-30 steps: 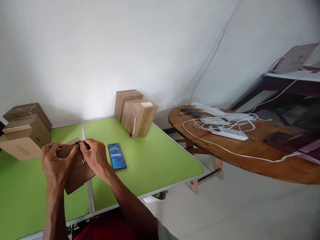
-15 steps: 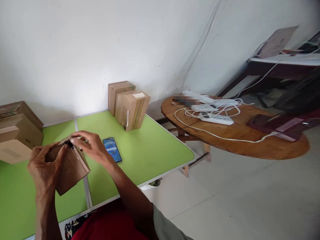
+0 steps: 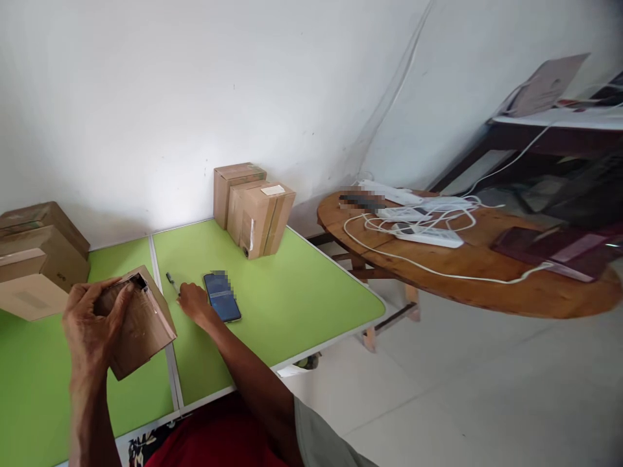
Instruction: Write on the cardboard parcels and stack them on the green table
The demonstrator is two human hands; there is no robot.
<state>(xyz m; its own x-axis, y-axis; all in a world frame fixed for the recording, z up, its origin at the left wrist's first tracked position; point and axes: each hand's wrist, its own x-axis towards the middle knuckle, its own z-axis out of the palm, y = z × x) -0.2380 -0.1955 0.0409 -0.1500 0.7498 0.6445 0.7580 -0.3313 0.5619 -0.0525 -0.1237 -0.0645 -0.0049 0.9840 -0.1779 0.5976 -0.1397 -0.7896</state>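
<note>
My left hand point(image 3: 92, 321) grips a small brown cardboard box point(image 3: 146, 331) by its left side, holding it tilted above the green table. Its thumb presses on the top face, beside a torn dark opening point(image 3: 139, 281) at the far corner. What lies inside the opening cannot be made out. To the right, my right hand point(image 3: 193, 303) is low over the table with its fingers closed on the near end of a thin pen point(image 3: 170, 280). The pen's dark end points away from me. Just right of that hand lies a phone point(image 3: 222, 297), screen up.
Two cardboard boxes point(image 3: 260, 217) stand by the wall, and more boxes point(image 3: 41, 266) sit at the left on the green table point(image 3: 292, 305). Right of it, a round wooden table point(image 3: 467, 285) bears white power strips point(image 3: 428, 235), tangled cables and a dark red flat object point(image 3: 545, 250).
My right hand has left the box's torn corner and moved right and down to the tabletop. The pen now shows at its fingers. The phone's screen has dimmed.
</note>
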